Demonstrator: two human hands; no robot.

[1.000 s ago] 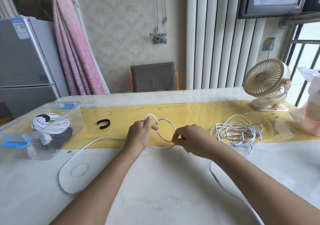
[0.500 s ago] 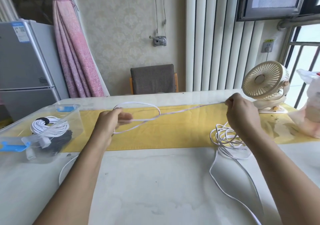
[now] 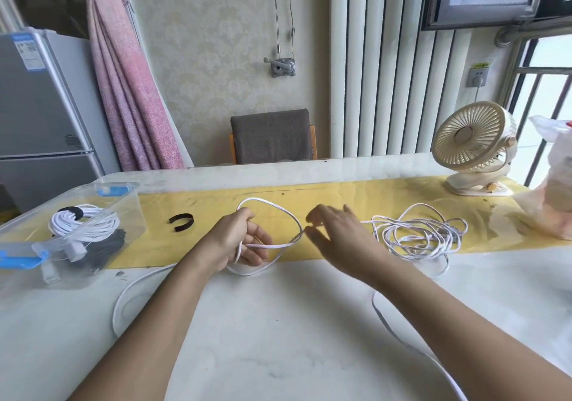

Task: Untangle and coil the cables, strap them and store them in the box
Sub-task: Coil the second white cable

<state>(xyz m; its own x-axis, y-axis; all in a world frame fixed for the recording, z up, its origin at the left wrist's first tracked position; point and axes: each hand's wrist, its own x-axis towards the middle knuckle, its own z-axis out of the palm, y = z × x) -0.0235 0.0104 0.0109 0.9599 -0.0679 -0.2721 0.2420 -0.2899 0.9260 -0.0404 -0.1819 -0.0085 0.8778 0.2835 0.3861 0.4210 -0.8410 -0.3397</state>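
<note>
Hands meet over a pale worktop (image 3: 278, 338) crossed by a yellow runner (image 3: 340, 196); the left hand (image 3: 244, 239) grips a few loops of white cable (image 3: 272, 205), its fingers (image 3: 260, 239) curled round the strands where they cross the palm; one loop arches above the hand toward the far side, another sags onto the near edge of the runner. The right hand (image 3: 337, 233) hovers just right of the loops; its fingers (image 3: 318, 215) are blurred and loosely spread, their tips at the strand that leaves the coil; whether they pinch it cannot be told. From there the cable runs right into a loose tangled heap (image 3: 418, 236) lying on the runner; further lengths trail over the near worktop, one curving at the near left, one running off at the near right.

At the left edge stands a clear plastic box (image 3: 130, 212) with blue latches; inside lie a coiled white cable bundle (image 3: 83, 221) bound with a black band and a dark cable (image 3: 108, 246) beside it. A black strap (image 3: 182, 222), bent into a U, lies on the runner between the box and the left hand. A cream desk fan (image 3: 473, 140) sits at the far right of the worktop, a plastic bag (image 3: 554, 196) just right of it; a grey chair (image 3: 272, 136) stands behind the worktop.
</note>
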